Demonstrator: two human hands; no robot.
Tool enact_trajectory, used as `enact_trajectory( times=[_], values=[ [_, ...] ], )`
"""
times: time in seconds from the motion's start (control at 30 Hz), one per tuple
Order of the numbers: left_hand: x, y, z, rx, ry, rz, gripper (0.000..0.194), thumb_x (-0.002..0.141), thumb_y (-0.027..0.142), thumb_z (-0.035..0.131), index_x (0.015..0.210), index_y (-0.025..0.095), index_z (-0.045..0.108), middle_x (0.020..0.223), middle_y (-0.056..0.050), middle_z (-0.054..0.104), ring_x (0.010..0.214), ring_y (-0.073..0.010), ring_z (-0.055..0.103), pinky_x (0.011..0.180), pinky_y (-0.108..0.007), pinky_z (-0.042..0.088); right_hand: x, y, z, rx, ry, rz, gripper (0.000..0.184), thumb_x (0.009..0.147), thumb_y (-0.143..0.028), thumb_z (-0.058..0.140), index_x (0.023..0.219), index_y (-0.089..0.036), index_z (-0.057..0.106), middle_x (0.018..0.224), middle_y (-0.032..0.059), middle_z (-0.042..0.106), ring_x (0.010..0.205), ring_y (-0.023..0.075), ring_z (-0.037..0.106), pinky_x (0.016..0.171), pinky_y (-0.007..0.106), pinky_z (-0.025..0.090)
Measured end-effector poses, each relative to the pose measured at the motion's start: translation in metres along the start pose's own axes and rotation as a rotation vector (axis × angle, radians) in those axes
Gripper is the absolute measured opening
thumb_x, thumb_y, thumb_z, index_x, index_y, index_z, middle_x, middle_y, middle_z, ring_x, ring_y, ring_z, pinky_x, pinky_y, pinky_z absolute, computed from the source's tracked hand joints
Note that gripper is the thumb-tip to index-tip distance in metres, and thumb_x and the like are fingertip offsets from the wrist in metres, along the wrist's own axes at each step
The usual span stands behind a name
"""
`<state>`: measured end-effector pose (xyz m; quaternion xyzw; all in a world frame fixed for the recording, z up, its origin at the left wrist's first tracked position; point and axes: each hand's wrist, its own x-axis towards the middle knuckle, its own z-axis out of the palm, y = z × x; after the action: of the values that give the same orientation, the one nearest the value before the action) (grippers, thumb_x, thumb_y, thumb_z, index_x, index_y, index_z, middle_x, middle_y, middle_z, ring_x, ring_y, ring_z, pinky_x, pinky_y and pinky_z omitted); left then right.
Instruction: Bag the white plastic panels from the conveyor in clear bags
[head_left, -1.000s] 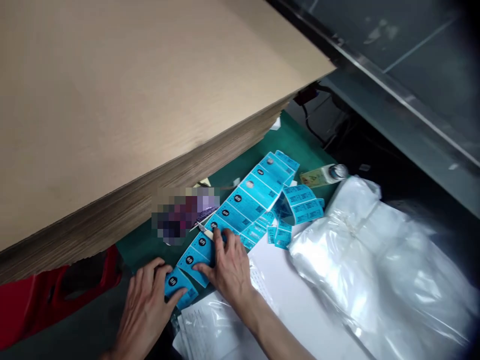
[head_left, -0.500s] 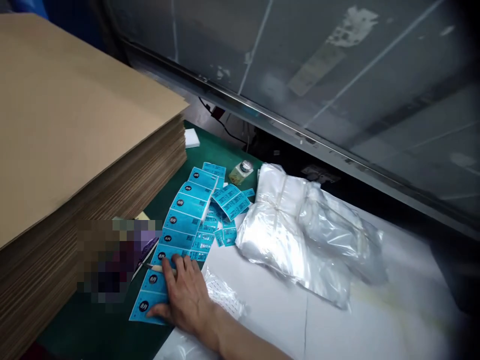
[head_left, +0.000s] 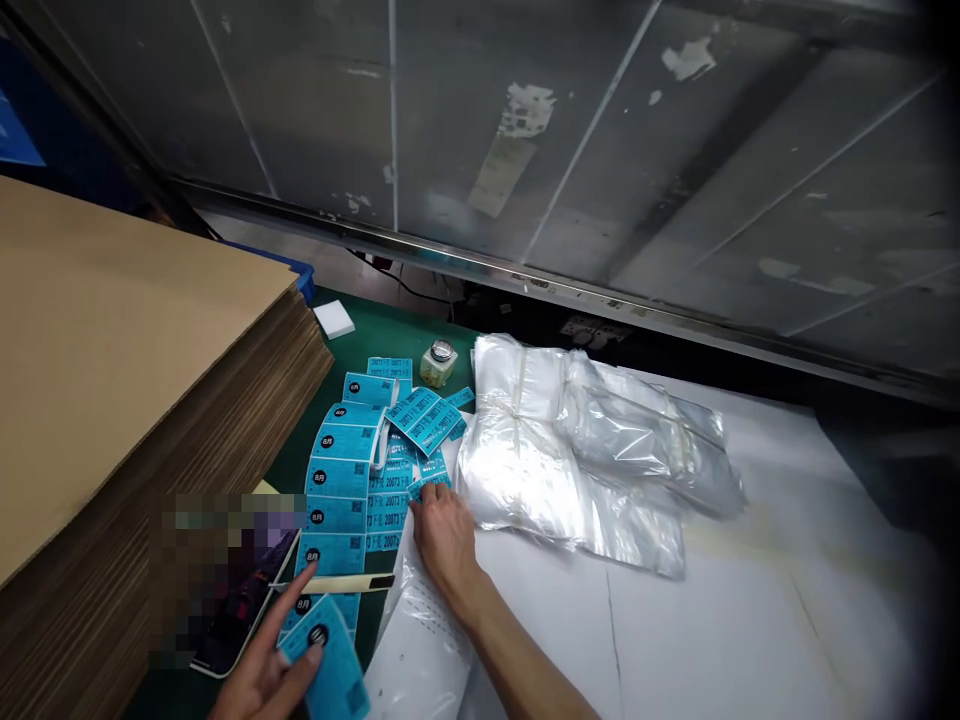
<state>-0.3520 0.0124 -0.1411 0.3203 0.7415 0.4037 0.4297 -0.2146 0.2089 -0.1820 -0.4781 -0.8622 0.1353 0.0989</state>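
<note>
My left hand [head_left: 270, 665] has come in at the bottom left and pinches a blue sticker [head_left: 337, 655] under its thumb, index finger stretched out. My right hand [head_left: 446, 530] has its fingers curled at the lower edge of small blue labels [head_left: 429, 468] printed with numbers. Between the hands lies a cream-handled knife [head_left: 337, 583], its thin tip pointing left, across a long strip of blue stickers [head_left: 337, 478] with black round marks. A loose blue label sheet [head_left: 426, 420] rests over others just beyond my right hand.
At left rises a tall stack of cardboard sheets [head_left: 135, 300]. A phone [head_left: 244, 600], partly blurred out, lies beside it. Behind the labels stand a small glass jar [head_left: 438, 364] and a white block [head_left: 334, 319]. Bundled clear plastic bags [head_left: 525, 440] lie right; a grey panel [head_left: 450, 120] closes the back.
My right hand has moved from the sticker strip, up and right, to the small labels. My left hand has entered holding a blue sticker. The camera view has shifted.
</note>
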Motion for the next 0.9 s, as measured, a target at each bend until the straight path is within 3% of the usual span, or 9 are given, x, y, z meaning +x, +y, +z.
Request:
enact_trajectory(
  times=[0.1,0.17,0.27,0.33,0.43,0.53,0.67,0.8,0.9],
  values=[
    [0.025,0.022,0.013,-0.03,-0.129,0.078,0.05,0.089,0.043,0.04,0.137,0.03,0.034,0.063,0.001,0.066,0.051,-0.0183,0.064,0.053,-0.032,0.058,-0.005,0.001,0.001,0.008,0.011,0.007,0.017,0.09,-0.014,0.041,0.084,-0.017,0.056,0.081,0.0075,0.061,0.075,0.0209,0.058,0.066,0.032,0.044],
    [0.042,0.03,0.02,-0.032,-0.193,0.063,0.044,0.088,0.043,0.041,0.128,0.027,0.049,0.058,0.001,0.064,0.052,-0.0183,0.063,0.058,-0.032,0.057,-0.008,0.001,0.003,0.008,0.026,0.035,0.014,0.089,-0.015,0.043,0.092,-0.017,0.056,0.086,0.0075,0.06,0.077,0.0211,0.058,0.065,0.031,0.044],
    [0.066,0.035,0.026,-0.094,-0.212,-0.001,0.036,0.083,0.044,0.047,0.102,0.022,0.068,0.083,-0.003,0.071,0.071,-0.0213,0.067,0.072,-0.033,0.055,-0.018,-0.002,0.006,-0.001,0.044,0.085,0.027,0.086,-0.023,0.049,0.112,-0.017,0.05,0.096,0.0097,0.057,0.079,0.022,0.058,0.062,0.031,0.045],
    [0.079,0.036,0.028,-0.134,-0.218,-0.034,0.037,0.08,0.044,0.05,0.103,0.02,0.067,0.087,-0.004,0.071,0.082,-0.0238,0.066,0.08,-0.035,0.053,-0.027,-0.007,0.008,0.012,0.062,0.106,0.044,0.082,-0.028,0.056,0.122,-0.016,0.044,0.099,0.0105,0.055,0.081,0.0231,0.057,0.063,0.032,0.046],
    [0.089,0.038,0.029,-0.195,-0.173,-0.055,0.047,0.077,0.045,0.056,0.116,0.02,0.06,0.079,-0.003,0.069,0.084,-0.0248,0.066,0.086,-0.039,0.05,-0.037,-0.012,0.014,0.087,0.161,0.159,0.049,0.082,-0.03,0.056,0.127,-0.017,0.041,0.106,0.0117,0.053,0.093,0.0251,0.054,0.075,0.035,0.048],
    [0.09,0.044,0.032,-0.416,-0.075,-0.101,0.047,0.076,0.043,0.061,0.117,0.021,0.058,0.093,-0.005,0.069,0.088,-0.023,0.065,0.088,-0.038,0.049,-0.04,-0.013,0.022,0.123,0.285,0.233,0.035,0.089,-0.026,0.044,0.123,-0.017,0.045,0.113,0.0121,0.052,0.103,0.0242,0.049,0.084,0.037,0.047],
    [0.091,0.05,0.042,-0.63,0.028,-0.074,0.042,0.077,0.04,0.061,0.115,0.021,0.059,0.108,-0.006,0.065,0.092,-0.0202,0.064,0.089,-0.036,0.049,-0.038,-0.011,0.032,0.061,0.34,0.241,0.03,0.089,-0.026,0.046,0.118,-0.019,0.053,0.107,0.0105,0.055,0.097,0.0232,0.05,0.081,0.036,0.047],
    [0.108,0.047,0.054,-0.477,0.09,0.03,0.035,0.078,0.039,0.059,0.107,0.02,0.064,0.099,-0.005,0.067,0.087,-0.021,0.064,0.084,-0.037,0.051,-0.04,-0.009,0.038,-0.035,0.397,0.175,0.024,0.089,-0.021,0.047,0.11,-0.018,0.057,0.101,0.0098,0.057,0.092,0.0211,0.052,0.078,0.033,0.047],
    [0.118,0.044,0.06,-0.342,0.069,0.064,0.028,0.082,0.035,0.052,0.101,0.02,0.066,0.105,-0.007,0.065,0.089,-0.0228,0.065,0.081,-0.038,0.053,-0.04,-0.005,0.041,-0.075,0.4,0.121,0.018,0.089,-0.015,0.045,0.096,-0.017,0.061,0.094,0.0092,0.06,0.086,0.0206,0.053,0.075,0.033,0.047]
  ],
)
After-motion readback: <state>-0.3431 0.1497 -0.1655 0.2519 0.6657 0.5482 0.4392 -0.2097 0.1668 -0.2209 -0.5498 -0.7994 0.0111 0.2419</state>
